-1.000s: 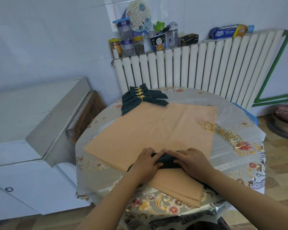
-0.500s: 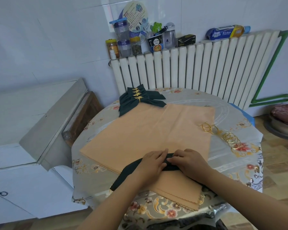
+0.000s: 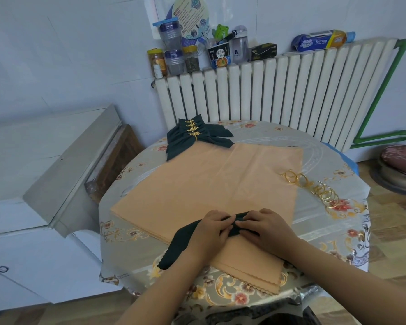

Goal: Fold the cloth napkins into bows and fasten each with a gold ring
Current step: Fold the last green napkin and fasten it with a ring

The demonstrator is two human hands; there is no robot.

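i see both hands at the near edge of the worktop point(image 3: 352, 245), working a dark green napkin point(image 3: 185, 240) that lies across a stack of peach napkins point(image 3: 197, 188). the left hand point(image 3: 210, 228) has its fingers curled over the napkin's middle, pinching the cloth, and the right hand point(image 3: 265, 227) meets it fingertip to fingertip, also pinching the gathered centre. one tail of the napkin runs out to the left past the stack's edge and onto the worktop; the other end is hidden under the right hand.

my read is that the step in hand is gathering the centre into pleats so the bow's waist forms. to do it well i'd keep the pleats even and tight between both thumbs and forefingers, hold the waist squarely at the midpoint so the two wings come out the same length, and not let go with both hands at once (the cloth looks soft and would likely spring open). one hand should keep the pinch while the other goes for a ring.

the gold rings point(image 3: 314, 188) lie in a loose row to the right of the stack, well apart from the hands. finished green bows point(image 3: 195, 139) with gold clasps sit at the far side of the worktop.
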